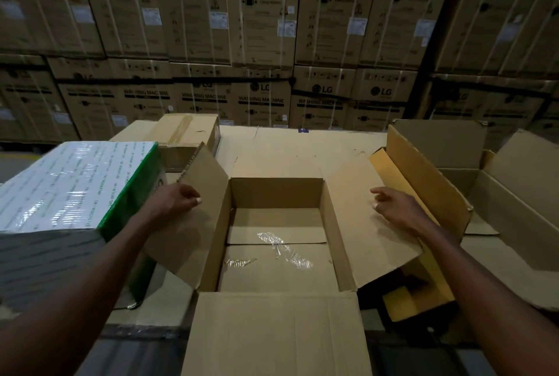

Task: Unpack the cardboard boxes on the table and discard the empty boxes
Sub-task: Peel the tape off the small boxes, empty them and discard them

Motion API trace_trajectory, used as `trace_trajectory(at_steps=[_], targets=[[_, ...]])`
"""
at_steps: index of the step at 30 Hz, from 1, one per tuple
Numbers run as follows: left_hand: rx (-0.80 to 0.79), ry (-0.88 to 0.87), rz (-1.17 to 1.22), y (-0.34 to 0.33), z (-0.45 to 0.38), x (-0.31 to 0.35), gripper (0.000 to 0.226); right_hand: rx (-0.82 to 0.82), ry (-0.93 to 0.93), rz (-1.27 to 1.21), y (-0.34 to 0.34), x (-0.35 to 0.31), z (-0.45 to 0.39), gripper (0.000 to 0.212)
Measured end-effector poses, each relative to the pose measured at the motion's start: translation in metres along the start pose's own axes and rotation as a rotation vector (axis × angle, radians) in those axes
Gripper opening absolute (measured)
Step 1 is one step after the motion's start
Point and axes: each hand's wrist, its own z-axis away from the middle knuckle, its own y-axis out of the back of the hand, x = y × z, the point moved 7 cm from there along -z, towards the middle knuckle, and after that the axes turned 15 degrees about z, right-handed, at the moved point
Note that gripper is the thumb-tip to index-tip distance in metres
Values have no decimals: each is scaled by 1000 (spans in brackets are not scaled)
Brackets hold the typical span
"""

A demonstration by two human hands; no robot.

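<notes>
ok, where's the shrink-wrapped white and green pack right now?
Head view, left side: the wrapped pack sits on the table beside the open box, just behind the left hand.

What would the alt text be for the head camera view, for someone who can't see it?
A person's left hand grips the left flap of an open, empty cardboard box on a table, while the right hand rests open on its right flap. A shrink-wrapped package sits left, more opened boxes right, stacked washing machine cartons behind.
</notes>
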Motion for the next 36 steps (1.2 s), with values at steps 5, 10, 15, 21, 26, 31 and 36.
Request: trace_trajectory(at_steps=[5, 10, 15, 21, 26, 31, 36], targets=[[-80, -55, -90, -7, -4, 31, 32, -24, 61, 1, 8, -35, -8, 41], [-121, -3, -225, -25, 0, 36, 30, -109, 106, 102, -10, -59, -11, 35], [-20, 36, -204, -22, 3, 37, 27, -45, 87, 192, -12, -70, -7, 37], [54, -9, -184, -20, 21, 52, 24, 4, 70, 250, -4, -69, 10, 37], [94, -39, -165, -4, 48, 75, 20, 31, 95, 266, 15, -69, 36, 33], [139, -55, -134, 2, 82, 103, 23, 74, 109, 262, 43, -78, 70, 27], [197, -92, -114, 18, 118, 141, 26, 167, 112, 240, 86, -93, 112, 28]])
